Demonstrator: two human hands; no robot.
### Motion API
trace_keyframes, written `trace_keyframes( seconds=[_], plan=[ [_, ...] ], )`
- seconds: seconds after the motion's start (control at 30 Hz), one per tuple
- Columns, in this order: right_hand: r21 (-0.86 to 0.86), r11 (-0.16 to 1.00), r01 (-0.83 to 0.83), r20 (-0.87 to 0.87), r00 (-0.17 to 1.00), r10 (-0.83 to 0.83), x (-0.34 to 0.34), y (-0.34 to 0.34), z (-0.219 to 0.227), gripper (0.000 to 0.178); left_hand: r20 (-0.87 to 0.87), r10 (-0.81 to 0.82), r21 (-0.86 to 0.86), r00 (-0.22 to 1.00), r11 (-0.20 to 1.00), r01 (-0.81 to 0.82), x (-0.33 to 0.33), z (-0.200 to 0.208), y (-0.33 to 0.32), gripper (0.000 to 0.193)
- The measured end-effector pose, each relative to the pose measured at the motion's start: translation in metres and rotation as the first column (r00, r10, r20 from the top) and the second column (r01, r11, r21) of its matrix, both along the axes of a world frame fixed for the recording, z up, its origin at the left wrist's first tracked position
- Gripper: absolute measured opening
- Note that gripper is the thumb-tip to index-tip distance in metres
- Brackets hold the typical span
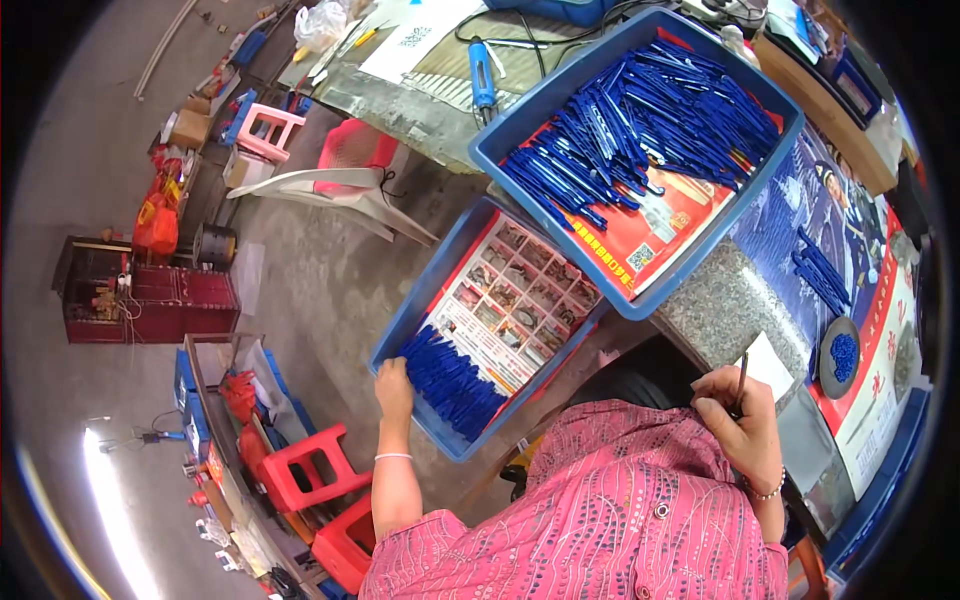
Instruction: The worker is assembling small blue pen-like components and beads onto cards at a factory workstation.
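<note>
My left hand (393, 388) is at the left corner of the lower blue tray (478, 447), its fingers curled down beside a row of slim blue pieces (452, 385). What those fingers hold, if anything, is hidden. My right hand (741, 418) is raised near my chest at the table's edge, closed around a thin dark pen-like tool (743, 376). On the table, the upper blue tray (648, 306) carries a large loose heap of long, glossy blue pieces (640, 125). A round dish (829, 382) of tiny blue parts sits to the right of my right hand.
A few blue pieces (822, 270) lie on the printed table cover. White paper (768, 366) is near my right hand. A blue-handled tool (482, 80) and cables lie at the back. A white chair (330, 192) and red stools (315, 466) stand left.
</note>
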State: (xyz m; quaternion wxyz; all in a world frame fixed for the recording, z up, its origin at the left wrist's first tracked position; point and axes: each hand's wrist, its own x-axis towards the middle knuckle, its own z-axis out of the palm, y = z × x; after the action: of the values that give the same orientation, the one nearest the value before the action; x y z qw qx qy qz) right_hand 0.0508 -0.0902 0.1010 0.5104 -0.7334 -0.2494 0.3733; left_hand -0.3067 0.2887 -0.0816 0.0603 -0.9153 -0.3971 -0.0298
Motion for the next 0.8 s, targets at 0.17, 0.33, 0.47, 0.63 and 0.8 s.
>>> trace_keyframes(
  seconds=[0.17,0.33,0.47,0.63,0.8],
  plan=[
    [-0.055,0.998,-0.027,0.028,0.999,0.029,-0.002,0.001,0.002,0.012,0.307,-0.018,-0.068,0.952,0.997,0.04,0.06,0.052,-0.021,0.016],
    [-0.027,0.999,-0.024,0.116,0.993,0.027,-0.005,-0.007,0.001,0.013,0.738,-0.082,-0.407,0.669,0.738,0.539,0.184,0.178,-0.11,0.017],
    [0.015,0.998,-0.063,0.199,0.978,0.059,-0.005,-0.006,0.006,0.012,0.937,0.059,-0.317,0.344,-0.267,0.91,0.239,0.264,-0.169,0.015],
    [-0.005,1.0,-0.019,0.205,0.979,0.019,-0.008,-0.023,0.011,0.012,0.872,0.474,0.071,0.121,-0.367,0.927,0.27,0.3,-0.227,0.027],
    [-0.082,0.997,0.005,0.138,0.99,0.007,-0.011,-0.034,0.002,0.012,0.805,0.348,0.529,-0.48,-0.056,0.847,0.296,0.274,-0.233,0.029]
  ],
)
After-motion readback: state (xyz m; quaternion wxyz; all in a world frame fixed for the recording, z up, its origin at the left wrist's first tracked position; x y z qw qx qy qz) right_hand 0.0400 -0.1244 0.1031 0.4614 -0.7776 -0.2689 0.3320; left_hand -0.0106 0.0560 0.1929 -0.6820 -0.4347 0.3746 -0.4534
